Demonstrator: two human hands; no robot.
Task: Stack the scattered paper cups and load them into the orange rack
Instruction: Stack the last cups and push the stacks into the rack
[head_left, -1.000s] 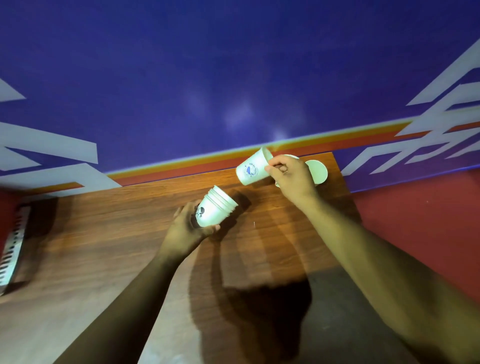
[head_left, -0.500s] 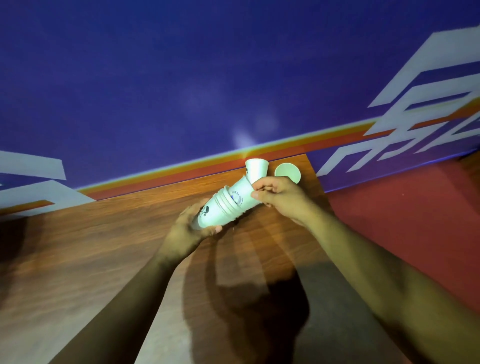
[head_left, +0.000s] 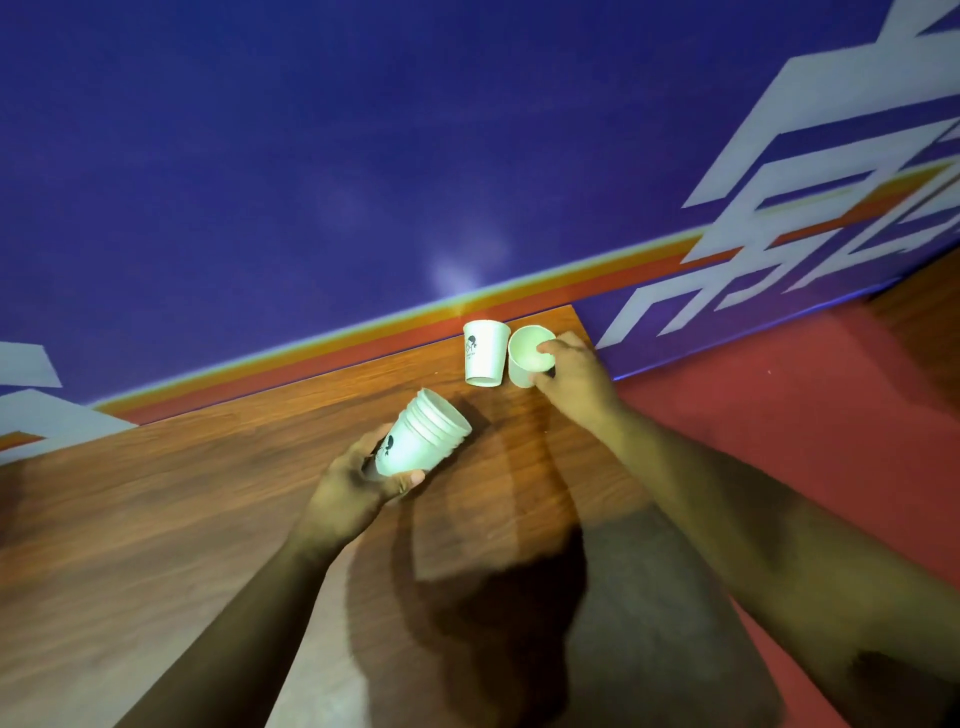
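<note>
At the far desk corner, 1 o'clock: the right hand (head_left: 571, 379) curls its fingers (head_left: 546, 347) round a loose white paper cup (head_left: 525, 356), which is tilted with its mouth toward the camera.
Neighbouring cup: a second white paper cup with a dark logo (head_left: 485, 353) stands just beside it at 9 o'clock. I cannot tell whether they touch.
Stack: the left hand (head_left: 358, 488) grips a nested stack of white paper cups (head_left: 428, 441) by its base near centre, mouth aimed at 1 o'clock.
Risk: lifting the gripped cup may knock the neighbour over. A hard squeeze could crush the thin rim. A crooked entry could jam it in the stack.
Rack: the orange rack is not in view.
Desk: the brown wood-grain desk (head_left: 182, 519) shows arm shadows at 6 o'clock.
Room: a violet-blue wall with white shapes and an orange-red stripe (head_left: 311, 156) runs behind, with a red floor (head_left: 779, 415) at 3 o'clock.
</note>
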